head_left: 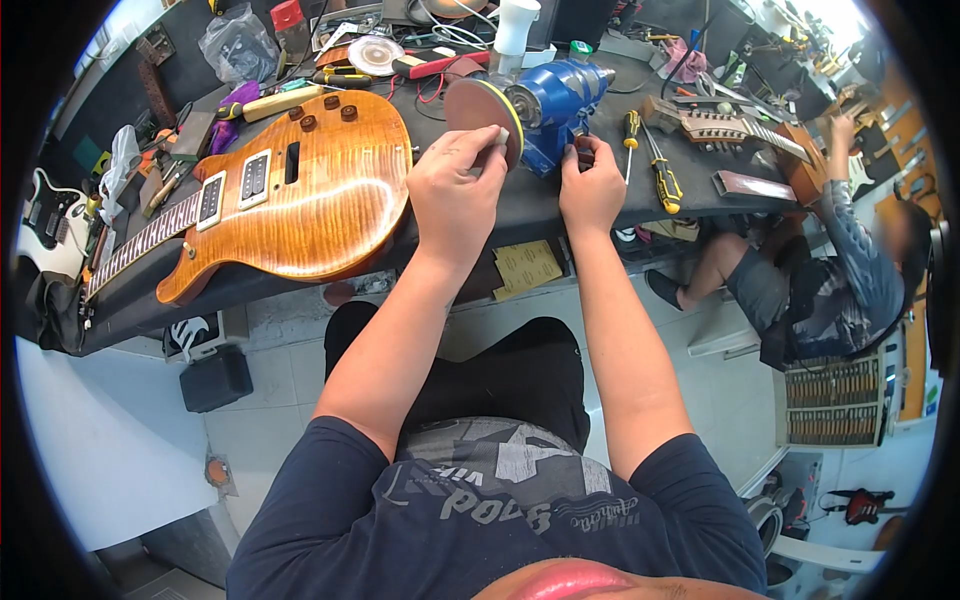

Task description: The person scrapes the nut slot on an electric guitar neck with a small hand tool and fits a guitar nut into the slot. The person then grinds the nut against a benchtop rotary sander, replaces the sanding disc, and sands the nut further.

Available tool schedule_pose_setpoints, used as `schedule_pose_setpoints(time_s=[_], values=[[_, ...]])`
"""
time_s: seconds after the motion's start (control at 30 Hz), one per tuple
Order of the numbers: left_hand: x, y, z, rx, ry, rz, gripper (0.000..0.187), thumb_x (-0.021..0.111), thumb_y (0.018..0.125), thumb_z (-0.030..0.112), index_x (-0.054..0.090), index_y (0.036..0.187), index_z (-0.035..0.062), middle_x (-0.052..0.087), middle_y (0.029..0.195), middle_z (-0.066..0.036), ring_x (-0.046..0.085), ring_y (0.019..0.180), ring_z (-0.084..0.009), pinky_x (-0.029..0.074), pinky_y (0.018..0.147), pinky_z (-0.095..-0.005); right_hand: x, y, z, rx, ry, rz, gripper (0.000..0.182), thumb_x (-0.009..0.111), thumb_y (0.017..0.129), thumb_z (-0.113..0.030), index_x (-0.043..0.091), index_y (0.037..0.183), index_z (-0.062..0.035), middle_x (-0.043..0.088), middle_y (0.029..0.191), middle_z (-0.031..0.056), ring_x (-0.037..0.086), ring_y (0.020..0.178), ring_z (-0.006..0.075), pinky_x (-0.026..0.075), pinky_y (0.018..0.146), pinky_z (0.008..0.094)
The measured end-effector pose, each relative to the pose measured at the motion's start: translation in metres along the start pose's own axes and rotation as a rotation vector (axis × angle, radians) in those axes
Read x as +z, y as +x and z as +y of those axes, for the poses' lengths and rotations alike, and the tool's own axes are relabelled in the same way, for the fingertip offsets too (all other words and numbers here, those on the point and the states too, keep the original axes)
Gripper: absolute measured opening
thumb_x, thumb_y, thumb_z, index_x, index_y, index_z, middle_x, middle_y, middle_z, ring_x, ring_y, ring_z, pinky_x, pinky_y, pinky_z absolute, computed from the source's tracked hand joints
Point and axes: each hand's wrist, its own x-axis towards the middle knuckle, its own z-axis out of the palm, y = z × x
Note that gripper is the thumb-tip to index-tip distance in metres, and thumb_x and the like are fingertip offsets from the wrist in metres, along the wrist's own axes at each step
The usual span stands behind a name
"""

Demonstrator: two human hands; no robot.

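Observation:
My left hand (458, 190) is closed in a pinch on a small pale piece (502, 135), at the face of a round sanding disc (478, 108). The brownish disc with a yellow rim is mounted on a blue bench motor (562, 95). My right hand (592, 190) is beside the motor's base, its fingers curled with thumb and forefinger close together; whatever is between them is hidden. To the left of my left hand lies an amber flame-top electric guitar (330, 190), its body near the bench edge.
Yellow-black screwdrivers (664, 180) lie right of my right hand. A guitar headstock (715, 127) rests farther right, near a seated person (850, 290). Tools, cables and a white bottle (515, 30) crowd the back of the dark bench (120, 325).

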Motion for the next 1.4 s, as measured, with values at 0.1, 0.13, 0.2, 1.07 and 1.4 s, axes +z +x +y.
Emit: schedule_pose_setpoints(time_s=[0.1,0.13,0.2,1.07,1.4], values=[[0.000,-0.001,0.001,0.001,-0.011,-0.003,0.022,0.081,0.088,-0.005,0.084,0.109,-0.0009,0.082,0.099,-0.015,0.080,0.091,-0.0285,0.064,0.079,-0.0368,0.000,0.000,0.001,0.007,-0.010,-0.004,0.024,0.074,0.102,-0.021,0.076,0.120,-0.0058,0.084,0.105,0.0110,0.082,0.096,0.0282,0.062,0.087,0.0413],[0.000,-0.001,0.001,0.008,-0.008,-0.005,0.022,0.081,0.088,-0.005,0.084,0.109,-0.0010,0.082,0.099,-0.015,0.080,0.091,-0.0283,0.064,0.079,-0.0366,0.000,0.000,0.001,0.008,-0.011,-0.006,0.024,0.074,0.101,-0.021,0.076,0.120,-0.0059,0.084,0.106,0.0109,0.082,0.096,0.0282,0.061,0.087,0.0413],[0.000,-0.001,0.001,0.017,-0.004,-0.007,0.022,0.081,0.088,-0.005,0.084,0.110,-0.0011,0.082,0.099,-0.015,0.080,0.090,-0.0281,0.064,0.078,-0.0365,0.000,0.000,0.002,0.012,-0.014,-0.009,0.024,0.075,0.101,-0.021,0.076,0.120,-0.0059,0.085,0.106,0.0109,0.082,0.097,0.0283,0.061,0.088,0.0414],[0.001,0.006,0.001,0.017,-0.016,0.017,0.021,0.081,0.087,-0.004,0.084,0.108,-0.0005,0.082,0.099,-0.016,0.080,0.091,-0.0302,0.063,0.080,-0.0379,0.000,0.000,0.001,-0.006,-0.023,-0.001,0.023,0.075,0.101,-0.020,0.076,0.119,-0.0061,0.084,0.108,0.0108,0.082,0.098,0.0289,0.061,0.088,0.0420],[0.000,0.002,-0.006,0.003,0.024,0.005,0.020,0.080,0.088,-0.003,0.084,0.108,0.0001,0.082,0.099,-0.016,0.080,0.091,-0.0309,0.063,0.080,-0.0379,0.000,0.001,0.002,0.013,-0.002,-0.014,0.023,0.075,0.101,-0.021,0.076,0.119,-0.0059,0.084,0.106,0.0118,0.082,0.096,0.0293,0.061,0.087,0.0418]])
